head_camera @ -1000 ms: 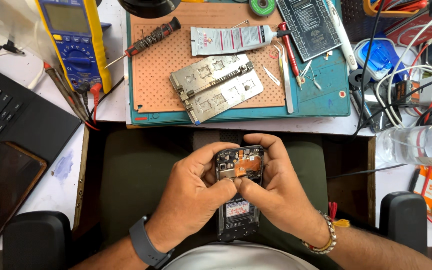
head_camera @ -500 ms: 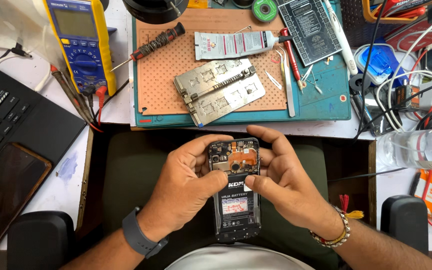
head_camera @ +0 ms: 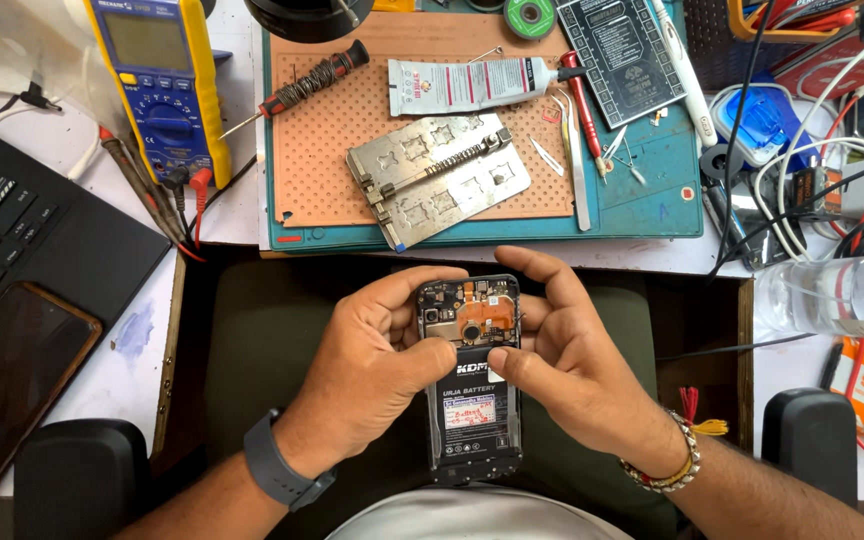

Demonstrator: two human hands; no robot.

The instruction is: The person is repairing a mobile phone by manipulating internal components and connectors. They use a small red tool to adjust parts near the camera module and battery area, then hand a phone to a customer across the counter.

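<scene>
**Black opened phone held upright between two hands**

Black and rectangular, the back-less smartphone point(head_camera: 470, 375) lay over the lap, below the bench edge, its long axis running away from the body: the camera end pointed toward the green cutting mat point(head_camera: 652, 190), the bottom end toward the belly. Its exposed top showed a dark circuit board with an orange flex strip; beneath sat a glossy black battery with a pale label. The left hand point(head_camera: 372, 375) gripped the phone's left edge, fingers curled over the top corner, thumb pressed flat on the battery's upper rim. The right hand point(head_camera: 572, 370) mirrored it, fingers arched over the top right corner, thumb tip on the same rim. Beyond, a perforated orange silicone pad point(head_camera: 322, 150) carried a silver metal board-holding jig point(head_camera: 437, 175), lying diagonally.
</scene>
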